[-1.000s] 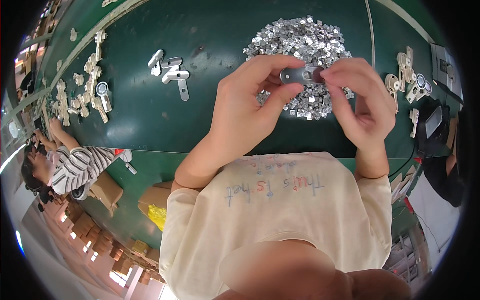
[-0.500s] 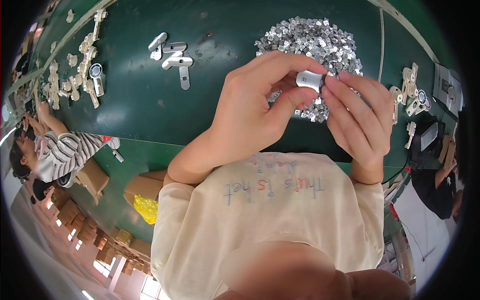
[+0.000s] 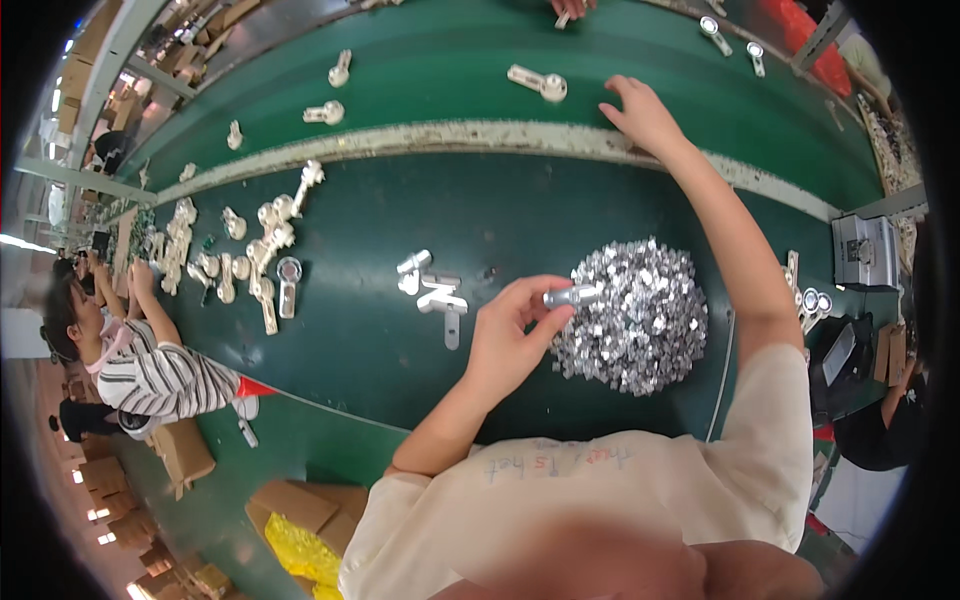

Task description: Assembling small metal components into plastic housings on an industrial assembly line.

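My left hand (image 3: 508, 342) pinches a small silver elongated metal piece (image 3: 570, 297) between thumb and fingers, at the left edge of a heap of small shiny metal pieces (image 3: 640, 330). My right arm is stretched far forward over a pale rail. Above the green belt, my right hand (image 3: 645, 115) holds nothing, its fingers apart. Just left of its fingertips lies a cream plastic part (image 3: 540, 82) with a round head and a straight handle, untouched. Left of my left hand, several silver elongated pieces (image 3: 440, 300) lie on the dark green table.
More cream round-headed parts (image 3: 270, 235) are clustered on the table's left, and others lie spaced along the belt (image 3: 430, 85). A pale rail (image 3: 450, 138) divides belt from table. A co-worker in a striped top (image 3: 160, 375) sits at left; another person's hand (image 3: 573, 8) is at the far edge.
My right hand has left the silver piece and reached forward over the belt. My left hand still holds the piece, now lower. The view has shifted to show the belt.
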Available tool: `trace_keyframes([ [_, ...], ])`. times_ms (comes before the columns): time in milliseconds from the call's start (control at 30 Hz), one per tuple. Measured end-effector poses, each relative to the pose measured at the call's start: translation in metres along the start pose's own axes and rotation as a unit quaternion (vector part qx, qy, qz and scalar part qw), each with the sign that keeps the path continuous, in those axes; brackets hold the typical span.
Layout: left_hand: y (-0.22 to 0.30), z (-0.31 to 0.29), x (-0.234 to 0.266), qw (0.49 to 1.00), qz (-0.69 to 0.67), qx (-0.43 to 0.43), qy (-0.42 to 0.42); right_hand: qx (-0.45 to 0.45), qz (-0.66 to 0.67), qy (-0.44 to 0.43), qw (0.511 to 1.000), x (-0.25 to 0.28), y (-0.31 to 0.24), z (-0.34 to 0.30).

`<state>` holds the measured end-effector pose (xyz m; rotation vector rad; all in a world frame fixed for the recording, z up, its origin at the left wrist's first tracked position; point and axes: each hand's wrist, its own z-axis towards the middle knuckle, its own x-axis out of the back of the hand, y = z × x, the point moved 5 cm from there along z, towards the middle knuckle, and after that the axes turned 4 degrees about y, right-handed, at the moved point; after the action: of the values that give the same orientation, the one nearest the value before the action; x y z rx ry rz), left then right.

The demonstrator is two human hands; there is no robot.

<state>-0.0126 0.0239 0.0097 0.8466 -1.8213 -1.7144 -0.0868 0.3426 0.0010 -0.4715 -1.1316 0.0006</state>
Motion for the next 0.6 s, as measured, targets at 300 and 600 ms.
trace_keyframes([
  [300, -0.014, 0.006, 0.007, 0.999, -0.012, 0.031, 0.035, -0.207, -0.087, -0.003, 0.974, 0.019, 0.086, 0.022],
  [600, -0.004, 0.005, -0.015, 0.999, -0.009, 0.040, -0.014, -0.352, -0.075, -0.099, 0.928, 0.182, 0.069, -0.244],
])
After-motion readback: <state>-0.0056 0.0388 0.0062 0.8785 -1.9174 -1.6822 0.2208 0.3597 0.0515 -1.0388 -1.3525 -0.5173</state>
